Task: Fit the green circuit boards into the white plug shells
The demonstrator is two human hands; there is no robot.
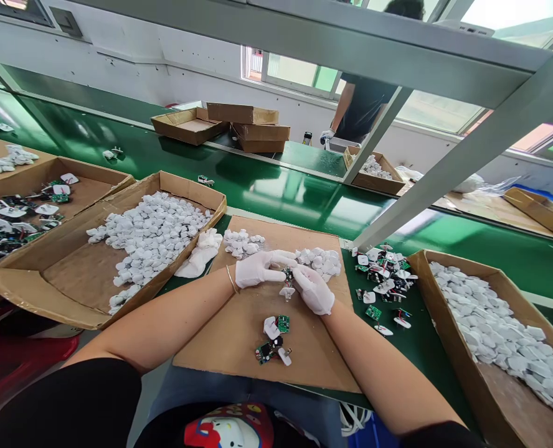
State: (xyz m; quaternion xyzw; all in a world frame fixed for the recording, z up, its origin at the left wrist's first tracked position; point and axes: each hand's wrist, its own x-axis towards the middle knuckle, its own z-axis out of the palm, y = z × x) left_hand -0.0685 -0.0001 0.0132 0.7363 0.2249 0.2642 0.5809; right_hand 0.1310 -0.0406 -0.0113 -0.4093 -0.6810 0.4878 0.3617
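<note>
Both my hands wear white gloves and meet over a brown cardboard sheet (225, 330). Between their fingertips is a small green circuit board with a white plastic piece (287, 290) hanging below it. My left hand (260, 269) pinches it from the left, fingers pointing right. My right hand (314, 291) closes on it from the right. Two similar circuit board assemblies (273, 348) lie on the sheet nearer my body. Just behind my hands sit two small heaps of white plastic pieces, a left heap (243, 242) and a right heap (321, 261).
At left stands a cardboard box (71, 311) of white pieces; another box (94, 171) holds circuit boards. A pile of assemblies (383, 274) and a box of white pieces (426, 298) lie right. A metal post (426, 186) slants nearby. A person (365, 109) stands beyond the green conveyor (276, 193).
</note>
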